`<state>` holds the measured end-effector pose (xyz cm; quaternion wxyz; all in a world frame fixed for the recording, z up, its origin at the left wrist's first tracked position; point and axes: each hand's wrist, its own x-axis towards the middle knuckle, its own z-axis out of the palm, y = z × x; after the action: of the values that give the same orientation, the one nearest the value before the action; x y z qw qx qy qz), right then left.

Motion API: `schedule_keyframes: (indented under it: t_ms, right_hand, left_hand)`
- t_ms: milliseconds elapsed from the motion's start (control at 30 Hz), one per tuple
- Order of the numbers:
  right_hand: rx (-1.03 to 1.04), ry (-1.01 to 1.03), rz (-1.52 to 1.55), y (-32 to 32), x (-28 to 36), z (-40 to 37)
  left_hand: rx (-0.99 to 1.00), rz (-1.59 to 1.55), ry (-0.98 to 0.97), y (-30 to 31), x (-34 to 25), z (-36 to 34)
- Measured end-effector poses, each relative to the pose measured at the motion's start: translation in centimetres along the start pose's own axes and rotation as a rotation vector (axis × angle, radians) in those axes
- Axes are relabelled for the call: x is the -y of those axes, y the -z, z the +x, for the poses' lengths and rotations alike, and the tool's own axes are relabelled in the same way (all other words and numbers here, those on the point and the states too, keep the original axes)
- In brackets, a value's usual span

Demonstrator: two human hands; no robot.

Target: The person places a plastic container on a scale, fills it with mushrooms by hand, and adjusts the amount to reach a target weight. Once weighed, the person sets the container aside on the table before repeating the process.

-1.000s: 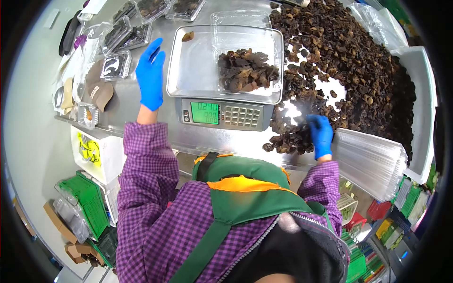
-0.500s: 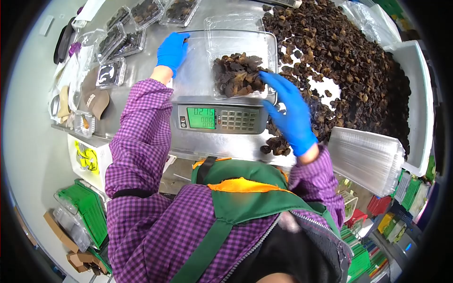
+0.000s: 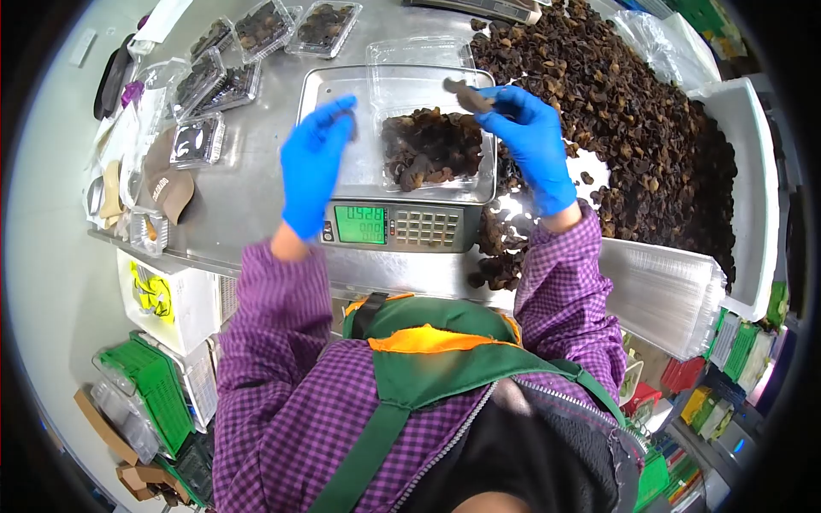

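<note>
My right hand, in a blue glove, pinches a brown piece of wood ear mushroom above the open clear plastic box. More dark wood ear mushrooms fill the box's lower half, and its lid is folded back. The box rests on the metal pan of a digital scale with a lit green display. My left hand, also gloved, hovers over the pan's left side with its fingers drawn together. A small dark bit shows at its fingertips, too little to name.
Loose wood ear mushrooms are heaped on the right beside a white foam box wall. Stacked clear plastic boxes lie at the near right. Filled boxes stand back left, near a brown cap. Another scale sits at the back.
My right hand has risen from beside the box and now holds a mushroom piece. My left hand has come nearer from the pan's far left. The display's digits differ.
</note>
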<state>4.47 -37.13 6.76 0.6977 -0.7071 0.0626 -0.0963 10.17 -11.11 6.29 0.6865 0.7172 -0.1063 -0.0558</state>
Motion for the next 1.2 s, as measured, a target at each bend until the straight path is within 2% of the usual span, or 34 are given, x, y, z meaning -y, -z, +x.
schedule_keyframes:
  t_ms: [67, 100, 133, 233, 267, 333, 367, 433, 467, 533, 600, 633, 667, 767, 800, 867, 900, 933, 967, 1067, 1100, 1133, 1200]
  right_hand:
    - [-0.018, -0.026, -0.037, 1.2, 1.4, -1.4]
    - [-0.054, -0.053, 0.029, 1.5, 2.2, -2.5]
    - [-0.087, -0.08, 0.095, 1.9, 2.6, -3.7]
    - [-0.149, -0.114, -0.033, 4.6, 1.8, -6.8]
    - [-0.19, -0.145, -0.091, 5.4, 1.4, -7.9]
    - [-0.263, -0.23, -0.087, 7.1, 0.5, -9.9]
    - [-0.291, -0.233, -0.153, 8.4, -0.8, -10.9]
    - [-0.34, -0.274, -0.146, 10.3, -2.5, -12.9]
    - [-0.365, -0.285, -0.143, 10.8, -2.9, -13.8]
    - [-0.384, -0.304, -0.123, 11.8, -3.9, -15.2]
    - [-0.404, -0.326, -0.107, 12.6, -5.3, -16.2]
    - [-0.401, -0.334, -0.116, 12.9, -6.1, -16.5]
    - [-0.397, -0.342, -0.124, 13.0, -6.7, -16.7]
    - [-0.365, -0.384, -0.128, 12.3, -7.7, -16.2]
    - [-0.365, -0.382, -0.129, 12.0, -8.0, -16.0]
    - [-0.303, -0.414, -0.208, 11.5, -8.7, -15.5]
    - [-0.23, -0.331, -0.364, 11.5, -9.8, -15.4]
    - [-0.141, -0.347, -0.716, 10.4, -8.3, -15.0]
    - [-0.135, -0.269, -0.717, 9.7, -8.4, -14.9]
    - [-0.125, -0.039, -0.653, 7.4, -8.2, -12.6]
    - [-0.218, -0.225, -0.396, 5.4, -6.2, -11.6]
    - [-0.242, -0.142, -0.373, 4.8, -6.7, -10.3]
    - [-0.271, -0.131, -0.42, 2.7, -4.5, -7.6]
  left_hand:
    - [0.111, -0.148, 0.085, -2.2, -1.1, -4.4]
    - [0.229, -0.26, 0.069, -3.5, 0.1, -6.5]
    - [0.316, -0.224, 0.158, -4.7, 0.6, -8.7]
    - [0.576, -0.137, 0.286, -9.0, 2.6, -12.6]
    - [0.624, -0.092, 0.286, -10.1, 3.8, -13.2]
    - [0.675, -0.109, 0.455, -11.5, 5.3, -14.3]
    - [0.667, -0.107, 0.461, -11.1, 5.4, -14.8]
    - [0.919, 0.232, 0.131, -9.5, 3.3, -14.6]
    - [0.917, 0.235, 0.134, -8.3, 2.1, -13.8]
    - [1.017, 0.054, 0.416, -5.1, 0.3, -10.7]
    - [0.641, -0.089, 0.147, -2.2, 0.9, -6.8]
    - [0.499, -0.127, 0.156, -0.7, 0.8, -4.4]
    - [0.307, 0.013, 0.144, 0.2, -1.9, -2.7]
    - [0.078, -0.069, 0.17, 2.4, 1.1, 3.2]
    - [0.078, -0.071, 0.169, 2.3, 2.3, 4.9]
    - [0.039, -0.209, 0.32, 1.9, 5.3, 7.7]
    - [0.049, -0.214, 0.318, 1.3, 5.8, 8.5]
    - [0.054, -0.287, 0.416, 0.4, 6.2, 9.3]
    - [0.062, -0.358, 0.514, -0.6, 6.6, 9.9]
    - [0.052, -0.502, 0.443, -1.2, 9.7, 11.6]
    - [0.027, -0.471, 0.452, -1.8, 8.3, 11.3]
    - [0.037, -0.475, 0.452, -2.1, 7.5, 11.0]
    - [0.075, -0.437, 0.263, -1.9, 6.2, 10.3]
